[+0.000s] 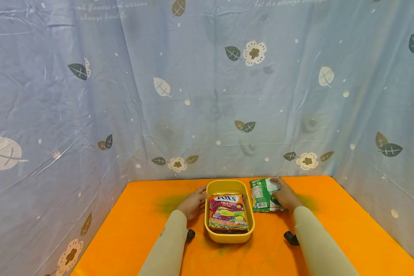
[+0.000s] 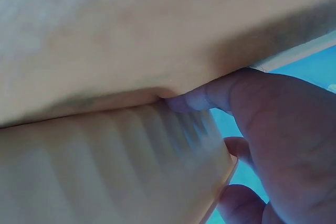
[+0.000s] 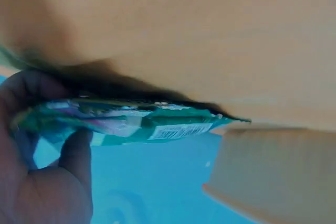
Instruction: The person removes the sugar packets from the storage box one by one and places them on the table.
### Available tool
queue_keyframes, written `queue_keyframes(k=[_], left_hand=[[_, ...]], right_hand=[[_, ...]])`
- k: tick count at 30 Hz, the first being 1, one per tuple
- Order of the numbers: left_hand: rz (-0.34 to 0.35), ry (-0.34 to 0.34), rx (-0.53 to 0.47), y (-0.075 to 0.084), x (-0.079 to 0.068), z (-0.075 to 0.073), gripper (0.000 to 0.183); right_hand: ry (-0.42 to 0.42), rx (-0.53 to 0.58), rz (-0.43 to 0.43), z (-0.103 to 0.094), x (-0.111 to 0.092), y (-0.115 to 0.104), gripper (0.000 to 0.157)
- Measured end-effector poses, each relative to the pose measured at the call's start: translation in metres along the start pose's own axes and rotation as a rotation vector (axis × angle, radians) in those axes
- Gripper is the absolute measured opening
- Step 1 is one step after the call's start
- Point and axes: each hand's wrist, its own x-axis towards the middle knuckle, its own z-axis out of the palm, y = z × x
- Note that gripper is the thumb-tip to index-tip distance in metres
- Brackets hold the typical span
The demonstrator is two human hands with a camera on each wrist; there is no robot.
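Observation:
A yellow plastic bin (image 1: 228, 238) stands on the orange-covered table. Inside it lies a stack of packets, with a Fox's Fruits candy bag (image 1: 227, 211) on top. My left hand (image 1: 193, 205) rests against the bin's left side, its fingertips at the outer wall and rim; the ribbed bin wall (image 2: 105, 161) fills much of the left wrist view. To the right of the bin, my right hand (image 1: 287, 195) grips the right edge of a green packet (image 1: 262, 197), whose printed label and barcode face up. In the right wrist view, the thumb and fingers pinch the packet (image 3: 178, 124) from both sides.
The orange tabletop (image 1: 141, 226) spreads around the bin. A blue curtain (image 1: 207, 115) with leaves and flowers hangs behind it and along both sides. Dark pieces (image 1: 291, 238) show under each forearm, near the wrists.

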Motion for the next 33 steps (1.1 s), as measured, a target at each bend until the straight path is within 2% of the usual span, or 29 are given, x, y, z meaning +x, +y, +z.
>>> queue_keyframes(k=[5,11,17,20,24,33], left_hand=[[-0.001,-0.002,-0.006,-0.001,0.001,0.0,0.053],[0.001,-0.006,-0.008,-0.001,0.0,0.0,0.053],[0.008,-0.01,-0.007,-0.002,0.001,-0.001,0.052],[0.011,-0.011,-0.004,-0.003,0.001,-0.002,0.051],[0.011,-0.011,-0.003,-0.002,0.001,-0.001,0.052],[0.003,-0.006,-0.01,-0.002,0.001,-0.002,0.053]], right_hand=[[0.067,-0.119,-0.009,0.002,0.0,-0.001,0.059],[0.117,-0.228,0.032,0.007,-0.005,-0.004,0.062],[0.176,-0.259,0.046,0.011,-0.009,-0.007,0.059],[0.228,-0.248,0.005,0.011,-0.009,-0.009,0.053],[0.27,-0.174,-0.058,0.015,-0.011,-0.016,0.047],[0.224,0.007,-0.191,0.032,-0.016,-0.035,0.046]])
